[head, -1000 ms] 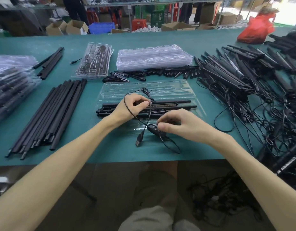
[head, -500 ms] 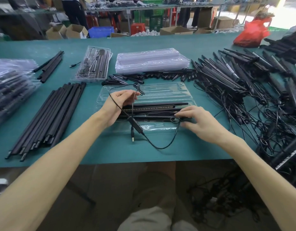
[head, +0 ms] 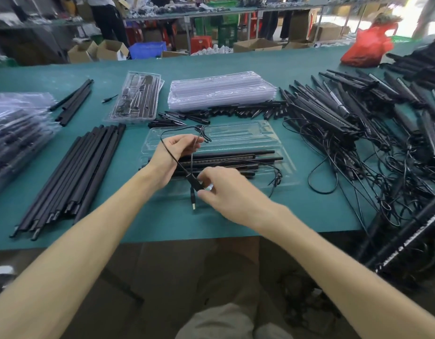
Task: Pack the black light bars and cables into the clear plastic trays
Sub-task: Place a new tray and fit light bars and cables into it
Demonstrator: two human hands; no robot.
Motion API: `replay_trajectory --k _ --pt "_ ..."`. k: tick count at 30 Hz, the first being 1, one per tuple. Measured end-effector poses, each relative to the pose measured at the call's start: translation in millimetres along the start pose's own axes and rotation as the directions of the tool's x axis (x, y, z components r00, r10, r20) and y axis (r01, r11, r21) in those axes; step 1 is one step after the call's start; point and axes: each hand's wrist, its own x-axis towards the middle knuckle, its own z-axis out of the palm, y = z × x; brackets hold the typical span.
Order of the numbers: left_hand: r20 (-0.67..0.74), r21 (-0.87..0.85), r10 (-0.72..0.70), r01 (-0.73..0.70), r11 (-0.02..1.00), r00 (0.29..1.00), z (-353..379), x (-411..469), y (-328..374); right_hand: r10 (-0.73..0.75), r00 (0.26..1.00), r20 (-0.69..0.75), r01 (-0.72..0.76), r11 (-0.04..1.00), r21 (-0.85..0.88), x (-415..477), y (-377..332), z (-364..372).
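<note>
One cable (head: pixel 193 203) between both hands (head: pixel 177 155) (head: pixel 223 189)

Bare forearms (head: pixel 89 243), pale grey clothing (head: pixel 221 324) at lap

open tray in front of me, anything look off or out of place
The cable is not seated yet: it loops over the left hand, the right hand pinches it near the plug, and a tangle spills over the clear tray at its right end. The light bars lie straight.
</note>
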Motion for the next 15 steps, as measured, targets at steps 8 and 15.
replay_trajectory --k 8,15 --pt "-0.066 -0.088 -0.031 0.025 0.996 0.997 -4 4 -4 0.097 0.987 -0.131 -0.059 0.963 0.263 17 14 12" --pt "-0.028 -0.186 -0.015 0.01 0.982 0.999 -8 2 -5 0.095 0.958 -0.271 -0.068 0.992 0.108 19 37 -2"
